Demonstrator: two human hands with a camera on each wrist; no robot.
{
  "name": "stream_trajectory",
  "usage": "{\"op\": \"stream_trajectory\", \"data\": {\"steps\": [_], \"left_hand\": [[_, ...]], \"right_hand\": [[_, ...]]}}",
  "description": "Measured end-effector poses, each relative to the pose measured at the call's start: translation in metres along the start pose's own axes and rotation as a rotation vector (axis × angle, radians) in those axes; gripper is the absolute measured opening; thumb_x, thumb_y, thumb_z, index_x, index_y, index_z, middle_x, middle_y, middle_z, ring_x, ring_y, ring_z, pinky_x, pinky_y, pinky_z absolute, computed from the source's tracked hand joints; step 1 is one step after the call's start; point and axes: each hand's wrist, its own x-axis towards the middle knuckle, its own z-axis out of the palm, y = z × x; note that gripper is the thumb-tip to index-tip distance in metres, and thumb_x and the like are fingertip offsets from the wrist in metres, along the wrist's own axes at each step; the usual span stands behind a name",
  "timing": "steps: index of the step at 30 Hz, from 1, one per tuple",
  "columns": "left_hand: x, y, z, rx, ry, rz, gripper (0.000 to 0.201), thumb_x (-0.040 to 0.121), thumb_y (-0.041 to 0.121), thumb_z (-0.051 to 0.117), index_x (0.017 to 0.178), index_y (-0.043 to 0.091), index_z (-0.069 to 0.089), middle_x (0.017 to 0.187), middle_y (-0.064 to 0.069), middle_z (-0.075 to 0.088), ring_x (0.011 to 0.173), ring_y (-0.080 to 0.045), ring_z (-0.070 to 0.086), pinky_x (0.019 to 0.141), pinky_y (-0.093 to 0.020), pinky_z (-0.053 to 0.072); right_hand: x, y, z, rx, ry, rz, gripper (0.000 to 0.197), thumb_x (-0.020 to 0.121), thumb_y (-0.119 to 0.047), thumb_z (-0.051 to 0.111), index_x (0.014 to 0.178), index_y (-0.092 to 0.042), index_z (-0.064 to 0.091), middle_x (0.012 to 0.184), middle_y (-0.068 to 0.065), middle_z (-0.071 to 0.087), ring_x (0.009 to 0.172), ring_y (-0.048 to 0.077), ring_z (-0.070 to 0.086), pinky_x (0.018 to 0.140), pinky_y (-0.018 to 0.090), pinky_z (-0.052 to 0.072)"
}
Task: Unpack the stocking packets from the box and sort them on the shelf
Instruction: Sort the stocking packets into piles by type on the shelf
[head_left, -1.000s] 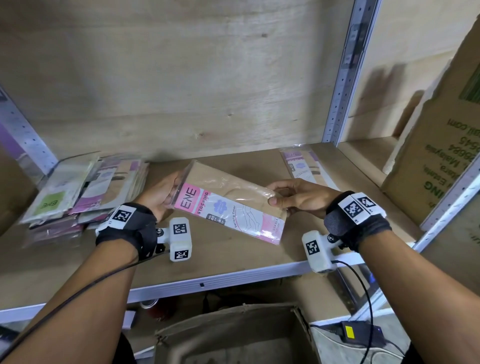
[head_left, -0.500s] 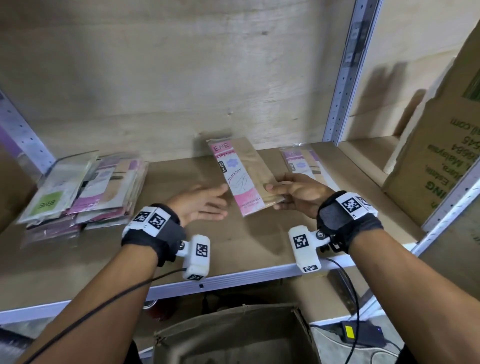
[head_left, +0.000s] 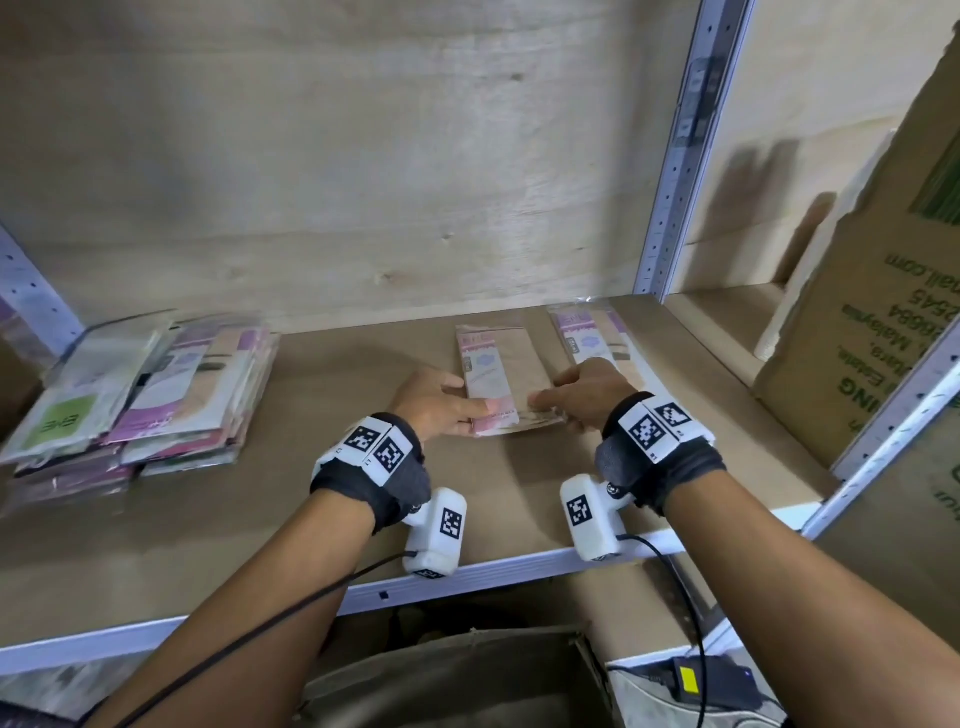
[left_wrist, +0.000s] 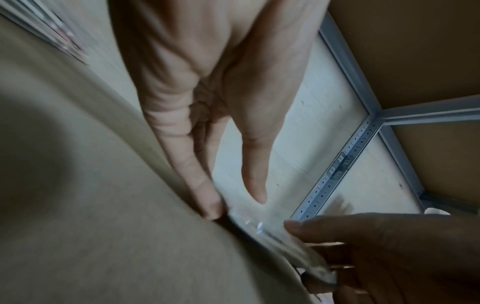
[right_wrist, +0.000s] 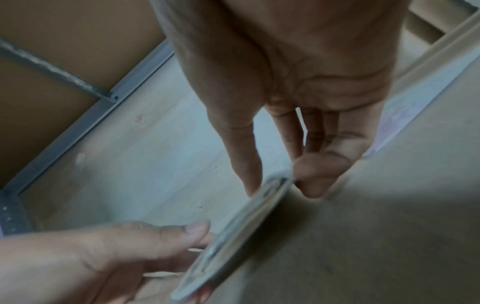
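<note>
A beige and pink stocking packet (head_left: 498, 374) lies lengthwise at the middle of the brown shelf (head_left: 311, 499). Its near end is between my hands. My left hand (head_left: 467, 410) pinches the near left corner, thumb on top and fingers under. My right hand (head_left: 545, 402) pinches the near right corner the same way. In the right wrist view the packet (right_wrist: 233, 226) shows edge-on, its near end slightly off the board. The left wrist view shows the packet (left_wrist: 259, 224) at my left fingertips (left_wrist: 211, 207). The open box (head_left: 457, 680) sits below the shelf.
A stack of several sorted packets (head_left: 145, 395) lies at the shelf's left. Another packet (head_left: 592, 338) lies just right of the held one, near the grey upright post (head_left: 680, 156). A large cardboard carton (head_left: 872, 332) stands at the right. Cables and a black adapter (head_left: 711, 680) lie below.
The packet turned from crosswise in the air to lengthwise and came down onto the shelf's middle. My left hand let go, then took the near left corner; the right kept hold.
</note>
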Motion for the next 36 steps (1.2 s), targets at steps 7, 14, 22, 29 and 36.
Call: {"op": "stream_trajectory", "data": {"steps": [7, 14, 22, 29, 36], "left_hand": [[0.017, -0.003, 0.005, 0.234, -0.037, -0.056, 0.056, 0.079, 0.002, 0.081, 0.130, -0.001, 0.058, 0.122, -0.016, 0.068, 0.098, -0.027, 0.072, 0.085, -0.035, 0.060], [0.027, 0.000, 0.007, 0.202, -0.064, -0.043, 0.061, 0.080, -0.001, 0.079, 0.136, -0.004, 0.054, 0.124, -0.016, 0.065, 0.092, -0.022, 0.071, 0.073, -0.025, 0.062], [0.033, 0.002, 0.011, 0.156, -0.073, -0.038, 0.052, 0.079, 0.002, 0.080, 0.127, -0.003, 0.059, 0.093, -0.001, 0.068, 0.075, -0.010, 0.070, 0.060, -0.018, 0.060], [0.031, 0.004, 0.008, 0.170, -0.073, -0.048, 0.052, 0.082, 0.009, 0.079, 0.129, 0.000, 0.059, 0.100, -0.008, 0.070, 0.081, -0.013, 0.069, 0.065, -0.021, 0.062], [0.018, 0.005, -0.042, 0.178, 0.069, -0.006, 0.061, 0.079, 0.026, 0.083, 0.131, 0.007, 0.057, 0.115, -0.011, 0.067, 0.091, -0.018, 0.072, 0.071, -0.025, 0.062]], "right_hand": [[0.003, -0.005, -0.002, -0.200, 0.054, -0.058, 0.041, 0.074, -0.027, 0.084, 0.106, -0.008, 0.068, 0.101, 0.005, 0.065, 0.088, 0.016, 0.059, 0.073, 0.027, 0.051], [0.008, -0.008, -0.005, -0.201, 0.092, -0.077, 0.034, 0.077, -0.018, 0.080, 0.105, -0.004, 0.070, 0.108, 0.011, 0.069, 0.092, 0.021, 0.063, 0.078, 0.029, 0.053], [0.013, -0.006, -0.009, -0.186, 0.109, -0.080, 0.031, 0.078, -0.018, 0.078, 0.105, -0.005, 0.072, 0.107, 0.010, 0.070, 0.099, 0.023, 0.065, 0.081, 0.028, 0.051], [0.013, -0.006, -0.014, -0.185, 0.102, -0.087, 0.031, 0.079, -0.021, 0.077, 0.107, -0.010, 0.071, 0.099, 0.004, 0.065, 0.092, 0.020, 0.061, 0.076, 0.026, 0.048], [-0.001, -0.021, -0.002, -0.060, 0.047, -0.255, 0.022, 0.085, -0.018, 0.071, 0.105, -0.013, 0.068, 0.095, 0.005, 0.072, 0.078, 0.017, 0.068, 0.071, 0.030, 0.056]]}}
